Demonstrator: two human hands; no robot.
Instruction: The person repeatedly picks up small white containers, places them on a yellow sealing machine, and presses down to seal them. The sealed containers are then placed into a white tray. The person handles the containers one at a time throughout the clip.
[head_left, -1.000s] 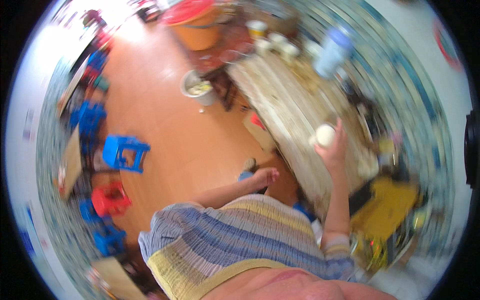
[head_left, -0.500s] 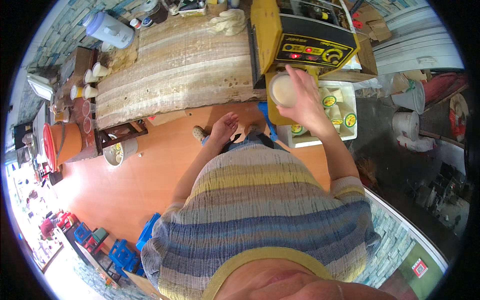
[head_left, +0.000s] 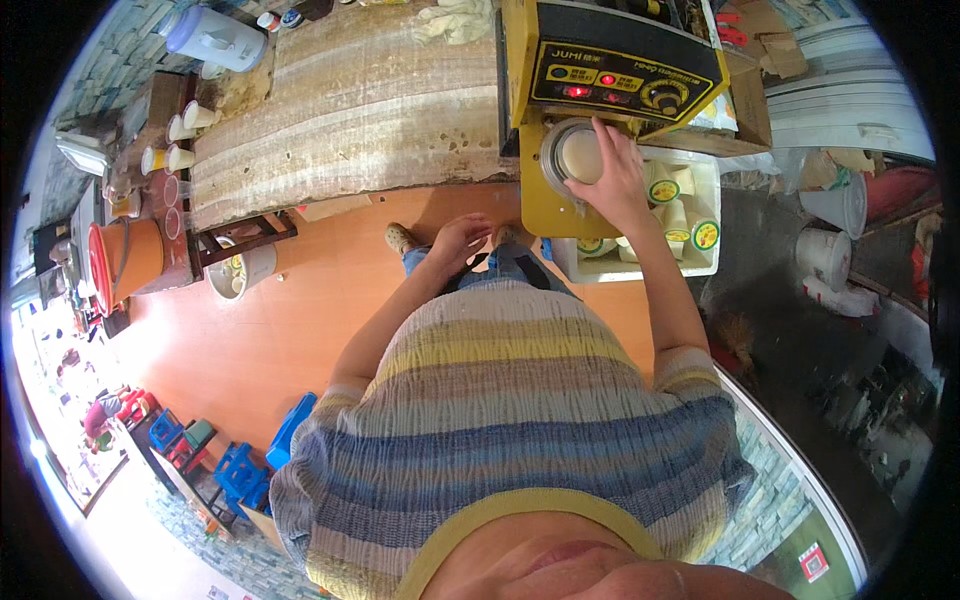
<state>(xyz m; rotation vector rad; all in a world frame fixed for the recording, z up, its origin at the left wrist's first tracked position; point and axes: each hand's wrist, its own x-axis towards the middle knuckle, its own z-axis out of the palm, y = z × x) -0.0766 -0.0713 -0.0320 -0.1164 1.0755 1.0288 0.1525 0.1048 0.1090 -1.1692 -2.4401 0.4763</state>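
My right hand (head_left: 617, 185) has its fingers curled round a whitish cup (head_left: 582, 157). The cup is over a round metal ring (head_left: 550, 165) in the yellow tray (head_left: 535, 205) of a black and yellow sealing machine (head_left: 620, 75). I cannot tell how deep in the ring the cup sits, and its lower part is hidden. Held low in front of my body, my left hand (head_left: 462, 240) is empty, with loosely extended fingers. Beneath the right forearm stands a white foam box (head_left: 708, 255) holding several cups with printed round lids (head_left: 705, 235).
Left of the machine runs a worn wooden table (head_left: 350, 120) with white gloves (head_left: 455, 20), a light blue jug (head_left: 215, 38) and several paper cups (head_left: 182, 127). An orange bucket (head_left: 133, 255) and a white bin (head_left: 245, 272) are at the left. Blue stools (head_left: 240, 475) stand lower left.
My right hand and the cup have moved slightly farther away, and the metal ring now shows round the cup. My left hand has shifted a little right.
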